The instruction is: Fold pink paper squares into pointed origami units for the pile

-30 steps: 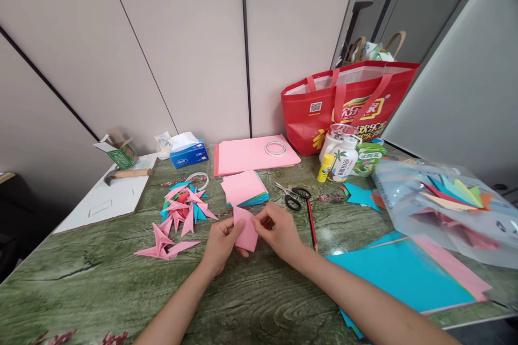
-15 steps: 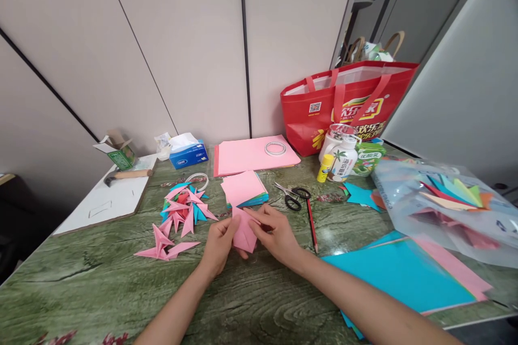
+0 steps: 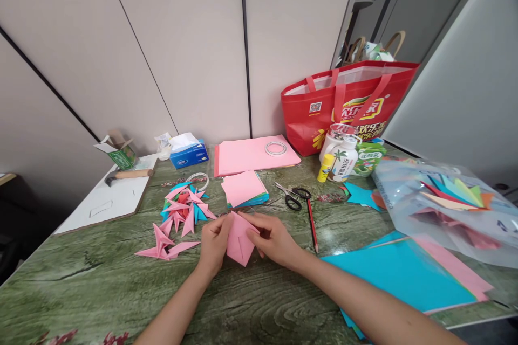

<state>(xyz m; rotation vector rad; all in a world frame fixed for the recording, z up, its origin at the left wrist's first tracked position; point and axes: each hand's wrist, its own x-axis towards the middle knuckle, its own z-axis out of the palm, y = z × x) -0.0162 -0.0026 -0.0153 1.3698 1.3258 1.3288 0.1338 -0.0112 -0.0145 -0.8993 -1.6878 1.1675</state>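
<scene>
A folded piece of pink paper [image 3: 242,245], kite-shaped with a crease down its lower half, is held just above the table between both hands. My left hand [image 3: 216,238] pinches its left edge, thumb on top. My right hand [image 3: 275,237] grips the right edge, with its thumb on the paper's face and some fingers hidden behind. Just beyond the hands lies a stack of square paper [image 3: 244,188], pink on top. To the left is a pile of folded paper pieces [image 3: 186,207] in pink, blue and red.
Scissors [image 3: 292,195] and a red pencil [image 3: 312,225] lie right of the stack. Farther right are blue sheets [image 3: 408,275] and a plastic bag [image 3: 449,215]. A glue stick [image 3: 325,168] stands by a white bottle [image 3: 343,163]. A hammer [image 3: 129,173] rests on a white board [image 3: 101,202].
The pink paper has come slightly nearer and left, and more of its face shows. My right hand's fingers have shifted from its top toward its right edge.
</scene>
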